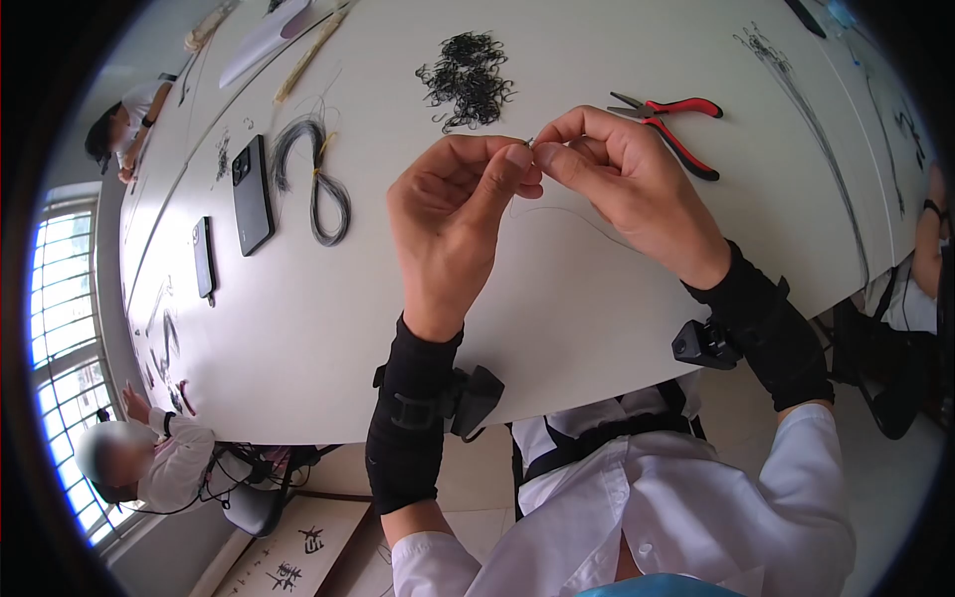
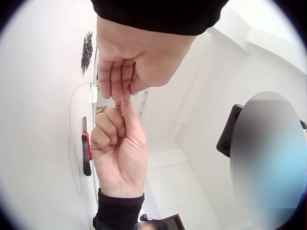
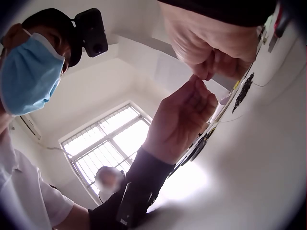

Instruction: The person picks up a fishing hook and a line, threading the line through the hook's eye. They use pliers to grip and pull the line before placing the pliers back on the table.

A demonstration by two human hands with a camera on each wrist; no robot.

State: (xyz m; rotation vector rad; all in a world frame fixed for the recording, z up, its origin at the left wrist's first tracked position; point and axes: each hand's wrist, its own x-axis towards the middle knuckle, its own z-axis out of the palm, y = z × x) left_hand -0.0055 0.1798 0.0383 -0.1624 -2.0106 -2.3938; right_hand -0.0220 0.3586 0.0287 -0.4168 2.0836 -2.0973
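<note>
Over the white table (image 1: 577, 328), both hands meet fingertip to fingertip. The left hand (image 1: 453, 204) pinches a tiny dark hook (image 1: 528, 143) between thumb and forefinger, mostly covered by the fingertips. Right against it, the right hand (image 1: 632, 184) pinches with thumb and forefinger, its other fingers curled in; I cannot tell whether it grips the hook or the line there. A thin line (image 1: 557, 209) hangs below the fingers and curves off under the right hand. Beyond the hands lies a pile of small black hooks (image 1: 468, 85).
Red-handled pliers (image 1: 649, 109) lie beyond the right hand. To the left are a tied grey line bundle (image 1: 316, 179), a large phone (image 1: 254, 194) and a smaller phone (image 1: 204, 259). Long dark strands (image 1: 811, 114) stretch along the right side. Other people sit around the table.
</note>
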